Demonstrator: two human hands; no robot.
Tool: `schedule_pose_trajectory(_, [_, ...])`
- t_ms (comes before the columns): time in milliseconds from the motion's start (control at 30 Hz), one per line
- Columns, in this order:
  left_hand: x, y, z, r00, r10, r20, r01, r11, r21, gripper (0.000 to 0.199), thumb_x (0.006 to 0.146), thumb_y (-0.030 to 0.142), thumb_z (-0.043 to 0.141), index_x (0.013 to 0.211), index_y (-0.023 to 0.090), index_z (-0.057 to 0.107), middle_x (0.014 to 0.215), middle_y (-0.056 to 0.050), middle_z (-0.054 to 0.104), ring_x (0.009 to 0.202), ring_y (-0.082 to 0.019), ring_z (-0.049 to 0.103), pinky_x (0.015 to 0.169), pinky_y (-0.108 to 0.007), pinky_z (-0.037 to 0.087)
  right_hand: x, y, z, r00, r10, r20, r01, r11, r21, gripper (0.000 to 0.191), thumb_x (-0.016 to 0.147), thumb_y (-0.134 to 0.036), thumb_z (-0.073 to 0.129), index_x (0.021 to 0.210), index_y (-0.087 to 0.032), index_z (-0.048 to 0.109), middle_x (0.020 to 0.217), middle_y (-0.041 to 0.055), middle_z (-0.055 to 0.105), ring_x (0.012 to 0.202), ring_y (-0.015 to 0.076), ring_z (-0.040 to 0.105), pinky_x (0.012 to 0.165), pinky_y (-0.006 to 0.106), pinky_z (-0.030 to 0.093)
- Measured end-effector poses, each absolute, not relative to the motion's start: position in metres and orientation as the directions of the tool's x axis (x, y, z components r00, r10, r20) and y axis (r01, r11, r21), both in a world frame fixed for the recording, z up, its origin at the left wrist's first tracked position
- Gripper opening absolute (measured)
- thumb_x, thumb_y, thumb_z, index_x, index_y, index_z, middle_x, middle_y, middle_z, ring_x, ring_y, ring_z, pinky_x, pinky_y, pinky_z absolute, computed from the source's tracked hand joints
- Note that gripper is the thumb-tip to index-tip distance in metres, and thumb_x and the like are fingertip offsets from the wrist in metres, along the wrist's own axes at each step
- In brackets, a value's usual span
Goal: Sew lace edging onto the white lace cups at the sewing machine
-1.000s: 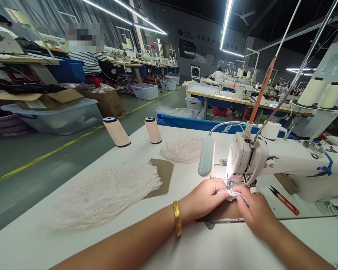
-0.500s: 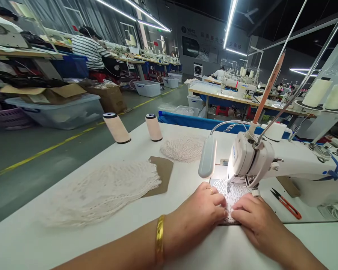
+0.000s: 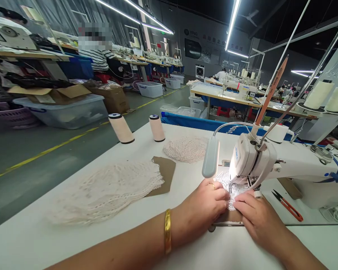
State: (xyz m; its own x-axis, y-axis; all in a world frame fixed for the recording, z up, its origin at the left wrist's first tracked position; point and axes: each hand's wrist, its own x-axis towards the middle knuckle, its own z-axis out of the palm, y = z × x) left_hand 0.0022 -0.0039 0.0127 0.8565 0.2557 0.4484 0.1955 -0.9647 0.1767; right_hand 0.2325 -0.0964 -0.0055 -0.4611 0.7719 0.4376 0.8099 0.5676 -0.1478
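A white lace piece [image 3: 237, 190] lies under the needle of the white sewing machine [image 3: 243, 159], lit by its lamp [image 3: 211, 157]. My left hand [image 3: 207, 204], with a ring and a gold bangle [image 3: 168, 230], pinches the lace at its left edge; the fingertips are partly hidden. From the other side my right hand [image 3: 259, 215] holds the right edge, fingers bent and close together. Brown board [image 3: 232, 216] shows between the hands, in front of the lace. Thread snips [image 3: 287, 205] with orange handles lie right of my right hand.
Lace pieces [image 3: 101, 191] are spread on the left of the table, partly over a brown card [image 3: 166, 172]. Behind them are a lace bundle [image 3: 186, 149] and two thread cones [image 3: 121, 128]. A co-worker in a striped top [image 3: 97, 60] sits across the aisle.
The lace has moved away from me under the needle, uncovering brown board in front. Both hands have followed it slightly forward, still on its edges. The view has shifted a little.
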Motion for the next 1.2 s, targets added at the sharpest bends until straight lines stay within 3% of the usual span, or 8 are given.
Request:
schedule_pose_trajectory(233, [0.002,-0.006,0.011,0.877,0.191,0.441,0.134,-0.978,0.157,0.021,0.090,0.003,0.060,0.098,0.019,0.070,0.089,-0.004,0.074,0.081,-0.022,0.063,0.082,-0.039,0.044,0.230,-0.099,-0.004,-0.467,0.775,0.426,0.804,0.573,-0.161,0.039,0.088,0.003,0.050,0.114,-0.023,0.064,0.104,0.0072,0.072,0.090,0.0250,0.064,0.071,0.035,0.048])
schedule_pose_trajectory(400, [0.003,-0.001,0.010,0.865,0.235,0.443,0.174,-0.969,0.175,0.021,0.099,0.009,0.054,0.097,0.020,0.072,0.090,-0.006,0.074,0.085,-0.022,0.064,0.086,-0.037,0.046,0.231,-0.094,-0.007,-0.444,0.796,0.411,0.820,0.546,-0.171,0.043,0.086,0.005,0.048,0.114,-0.023,0.065,0.102,0.0074,0.071,0.090,0.0249,0.063,0.070,0.034,0.050])
schedule_pose_trajectory(767, [0.008,0.018,0.005,0.840,0.327,0.433,0.222,-0.935,0.276,0.029,0.106,0.018,0.049,0.090,0.019,0.072,0.093,-0.005,0.073,0.087,-0.020,0.061,0.090,-0.033,0.043,0.235,-0.087,-0.014,-0.367,0.828,0.424,0.864,0.472,-0.173,0.055,0.081,0.004,0.047,0.124,-0.024,0.068,0.125,0.0095,0.073,0.109,0.0289,0.067,0.087,0.042,0.060])
schedule_pose_trajectory(933, [0.010,0.021,0.005,0.833,0.301,0.464,0.239,-0.953,0.189,0.031,0.105,0.014,0.048,0.085,0.018,0.071,0.094,-0.005,0.073,0.086,-0.021,0.061,0.089,-0.036,0.043,0.237,-0.085,-0.021,-0.345,0.826,0.446,0.880,0.450,-0.152,0.058,0.085,0.001,0.048,0.136,-0.020,0.067,0.130,0.0131,0.074,0.118,0.0309,0.067,0.096,0.048,0.063])
schedule_pose_trajectory(1100, [0.006,0.017,0.015,0.801,0.420,0.426,0.401,-0.906,0.140,0.009,0.100,0.024,0.065,0.104,0.017,0.069,0.106,-0.009,0.072,0.097,-0.026,0.063,0.087,-0.038,0.046,0.238,-0.086,-0.016,-0.367,0.803,0.470,0.871,0.474,-0.129,0.053,0.091,0.000,0.046,0.136,-0.019,0.065,0.130,0.0135,0.075,0.118,0.0312,0.069,0.097,0.049,0.063])
schedule_pose_trajectory(1200, [0.004,0.009,0.025,0.782,0.504,0.367,0.491,-0.860,0.136,0.021,0.094,0.034,0.075,0.084,0.016,0.069,0.090,-0.008,0.067,0.084,-0.025,0.059,0.076,-0.036,0.045,0.236,-0.088,-0.009,-0.386,0.764,0.518,0.841,0.522,-0.143,0.048,0.095,-0.002,0.045,0.136,-0.020,0.062,0.126,0.0125,0.076,0.116,0.0300,0.070,0.095,0.047,0.063])
